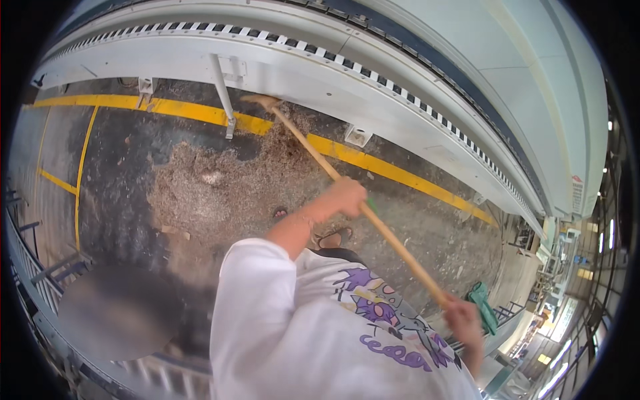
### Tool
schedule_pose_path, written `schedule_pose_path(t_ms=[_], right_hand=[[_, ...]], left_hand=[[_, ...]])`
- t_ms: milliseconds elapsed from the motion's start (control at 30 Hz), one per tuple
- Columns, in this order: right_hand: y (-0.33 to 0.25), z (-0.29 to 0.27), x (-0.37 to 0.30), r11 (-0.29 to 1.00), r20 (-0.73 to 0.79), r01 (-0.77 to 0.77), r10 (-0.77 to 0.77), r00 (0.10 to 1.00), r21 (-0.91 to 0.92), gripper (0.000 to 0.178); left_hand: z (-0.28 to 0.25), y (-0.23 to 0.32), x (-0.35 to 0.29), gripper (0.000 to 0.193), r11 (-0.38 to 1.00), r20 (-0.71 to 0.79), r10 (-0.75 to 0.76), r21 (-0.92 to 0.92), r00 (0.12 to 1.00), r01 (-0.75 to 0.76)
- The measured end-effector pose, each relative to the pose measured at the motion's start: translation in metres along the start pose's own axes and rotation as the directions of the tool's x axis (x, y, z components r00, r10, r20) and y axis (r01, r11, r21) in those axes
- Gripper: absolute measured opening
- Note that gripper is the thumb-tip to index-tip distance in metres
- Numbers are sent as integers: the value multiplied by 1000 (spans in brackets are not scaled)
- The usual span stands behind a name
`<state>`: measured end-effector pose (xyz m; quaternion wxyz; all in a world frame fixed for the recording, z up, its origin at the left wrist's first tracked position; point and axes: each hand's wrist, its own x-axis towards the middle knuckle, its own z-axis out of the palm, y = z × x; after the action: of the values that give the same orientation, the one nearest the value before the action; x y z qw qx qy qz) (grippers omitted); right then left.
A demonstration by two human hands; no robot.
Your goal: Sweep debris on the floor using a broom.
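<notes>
My left hand (349,197) is closed around the middle of a long wooden-handled broom (403,252). Lower down, my right hand (463,317) grips the same handle close to its near end; motion smears its fingers a little. The handle slants away to the far left. Its tan head rests on the floor by the lower edge of a white machine, where its bristles are too small to make out. A wide heap of brown shavings or chips (200,190) spreads over the dark floor, reaching up to the broom head.
The long white machine (293,73) runs across the far side, with a slanted white post (221,90) and a bracket foot (358,136) near the floor. A yellow floor line (400,175) passes below it. Metal railings (43,280) stand left; green cloth (481,307) hangs right.
</notes>
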<state>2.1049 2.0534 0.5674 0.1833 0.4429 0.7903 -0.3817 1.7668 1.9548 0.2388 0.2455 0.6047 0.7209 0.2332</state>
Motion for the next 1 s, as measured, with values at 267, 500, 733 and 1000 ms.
schedule_pose_path(t_ms=[267,500,733,1000], right_hand=[[-1,41,-10,996,186,9,8,982,-91,37],[-24,-50,-85,993,220,82,-60,974,-91,35],[-17,-82,-104,992,146,118,-123,982,41,41],[-44,-112,-72,956,175,292,-293,940,31,40]], left_hand=[[62,-4,-61,17,1000,109,-28,10,994,28],[62,74,-91,16,962,146,55,-273,988,-13],[16,97,-101,16,968,262,5,-244,965,61],[-93,107,-155,15,976,124,-92,-186,988,114]])
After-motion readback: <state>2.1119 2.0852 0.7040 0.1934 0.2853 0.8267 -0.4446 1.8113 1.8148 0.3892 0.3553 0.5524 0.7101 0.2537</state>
